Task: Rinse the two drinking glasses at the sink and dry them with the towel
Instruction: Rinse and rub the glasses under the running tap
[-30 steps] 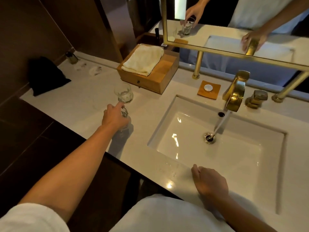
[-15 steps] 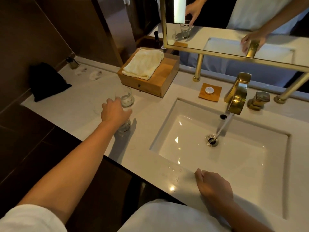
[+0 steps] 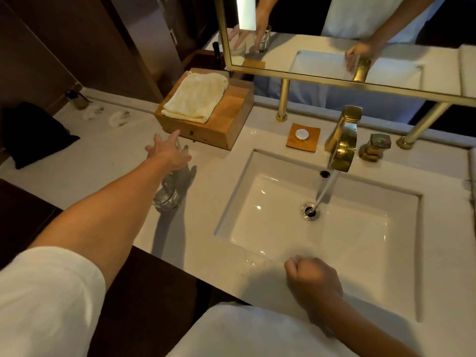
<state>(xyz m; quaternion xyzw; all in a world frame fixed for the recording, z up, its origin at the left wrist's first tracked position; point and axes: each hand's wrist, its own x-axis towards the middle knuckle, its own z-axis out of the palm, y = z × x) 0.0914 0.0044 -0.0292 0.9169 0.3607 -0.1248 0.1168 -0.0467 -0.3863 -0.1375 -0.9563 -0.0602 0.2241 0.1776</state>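
My left grip (image 3: 168,155) is spread apart and empty, over the far glass (image 3: 184,151). The near glass (image 3: 166,198) stands on the desk (image 3: 108,161) toward me, and the towel (image 3: 195,99) lies just ahead. My right grip (image 3: 313,279), curled on nothing, is well apart.

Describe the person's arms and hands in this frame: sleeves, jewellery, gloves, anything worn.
Both hands are bare: the left hand and right hand show no gloves, rings or watch. The left arm wears a loose white short sleeve of thick, soft-looking fabric and is uncovered below it. The right forearm is uncovered too; its sleeve is out of frame.
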